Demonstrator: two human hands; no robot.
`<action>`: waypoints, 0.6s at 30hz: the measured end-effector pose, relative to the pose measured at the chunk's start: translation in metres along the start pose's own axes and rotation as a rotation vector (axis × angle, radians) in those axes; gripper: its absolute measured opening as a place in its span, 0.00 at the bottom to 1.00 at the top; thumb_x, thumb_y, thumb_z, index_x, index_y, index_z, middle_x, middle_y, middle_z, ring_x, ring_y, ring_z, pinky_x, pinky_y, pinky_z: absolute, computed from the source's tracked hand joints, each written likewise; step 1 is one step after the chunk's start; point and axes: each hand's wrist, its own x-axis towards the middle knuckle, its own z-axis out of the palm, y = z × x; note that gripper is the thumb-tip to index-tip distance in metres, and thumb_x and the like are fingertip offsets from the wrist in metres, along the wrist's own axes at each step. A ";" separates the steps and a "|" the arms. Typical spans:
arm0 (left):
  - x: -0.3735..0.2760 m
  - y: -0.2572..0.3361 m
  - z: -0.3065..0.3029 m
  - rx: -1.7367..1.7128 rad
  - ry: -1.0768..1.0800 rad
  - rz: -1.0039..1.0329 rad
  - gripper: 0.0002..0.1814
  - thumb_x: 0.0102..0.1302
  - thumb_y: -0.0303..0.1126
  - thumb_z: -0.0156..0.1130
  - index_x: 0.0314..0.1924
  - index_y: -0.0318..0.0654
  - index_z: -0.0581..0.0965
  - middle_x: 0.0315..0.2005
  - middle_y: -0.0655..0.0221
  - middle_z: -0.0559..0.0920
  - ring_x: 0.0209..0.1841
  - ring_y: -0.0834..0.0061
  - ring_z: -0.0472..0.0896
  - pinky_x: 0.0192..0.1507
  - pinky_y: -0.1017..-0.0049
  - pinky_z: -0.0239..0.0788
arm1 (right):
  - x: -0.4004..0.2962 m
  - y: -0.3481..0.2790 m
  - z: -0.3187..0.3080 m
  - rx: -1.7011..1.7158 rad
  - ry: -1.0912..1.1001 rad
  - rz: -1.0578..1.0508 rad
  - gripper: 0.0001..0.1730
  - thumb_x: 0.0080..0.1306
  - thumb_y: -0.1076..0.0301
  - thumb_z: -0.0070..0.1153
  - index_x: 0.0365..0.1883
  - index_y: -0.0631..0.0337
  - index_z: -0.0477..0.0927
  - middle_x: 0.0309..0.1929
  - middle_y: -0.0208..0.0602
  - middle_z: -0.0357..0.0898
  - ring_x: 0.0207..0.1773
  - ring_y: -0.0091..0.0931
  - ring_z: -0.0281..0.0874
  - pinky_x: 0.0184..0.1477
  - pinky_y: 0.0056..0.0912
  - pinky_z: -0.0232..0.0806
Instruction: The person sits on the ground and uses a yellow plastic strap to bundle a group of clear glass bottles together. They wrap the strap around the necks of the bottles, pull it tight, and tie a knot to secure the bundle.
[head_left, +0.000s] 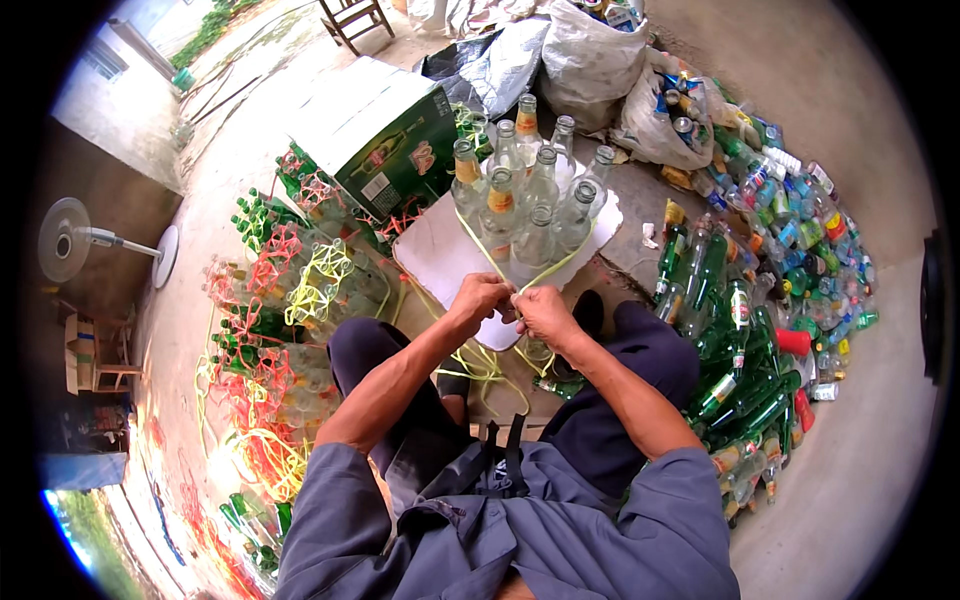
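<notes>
Several clear glass bottles (531, 195) stand upright in a tight cluster on a white board (427, 244) before me. A yellow-green plastic strap (480, 246) runs around the cluster, and its two sides meet at my hands on the near side. My left hand (484, 296) pinches the strap at that meeting point. Close against it, my right hand (544, 315) grips the strap too, fingertips nearly touching those of the left. Loose lengths of the same strap (484, 367) hang below the board between my legs. The fingers partly hide where the strands cross.
Strapped bundles of bottles (322, 281) stand to the left, behind them a green cardboard box (397, 150). Loose green bottles (739, 375) and a heap of plastic bottles (795, 217) lie to the right. White sacks (592, 67) stand beyond the board; a fan (67, 238) is at far left.
</notes>
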 end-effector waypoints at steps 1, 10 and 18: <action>-0.001 0.000 0.000 -0.010 0.006 0.004 0.11 0.63 0.35 0.61 0.29 0.34 0.80 0.21 0.69 0.82 0.20 0.81 0.75 0.25 0.79 0.62 | 0.000 -0.001 0.002 0.005 0.000 0.017 0.17 0.70 0.63 0.51 0.30 0.68 0.82 0.26 0.39 0.85 0.18 0.22 0.76 0.16 0.24 0.63; 0.000 -0.002 -0.001 -0.119 0.002 0.006 0.10 0.63 0.33 0.63 0.29 0.34 0.79 0.20 0.71 0.78 0.23 0.82 0.73 0.26 0.76 0.62 | -0.010 -0.017 0.018 -0.007 -0.047 0.155 0.17 0.72 0.58 0.52 0.32 0.62 0.83 0.29 0.34 0.86 0.20 0.17 0.73 0.18 0.18 0.60; -0.004 0.002 -0.002 -0.220 -0.010 0.001 0.10 0.64 0.34 0.65 0.28 0.37 0.78 0.21 0.74 0.76 0.21 0.83 0.70 0.21 0.78 0.58 | -0.005 -0.012 0.029 0.168 -0.129 0.206 0.13 0.72 0.59 0.51 0.38 0.59 0.81 0.30 0.32 0.84 0.20 0.17 0.72 0.17 0.17 0.56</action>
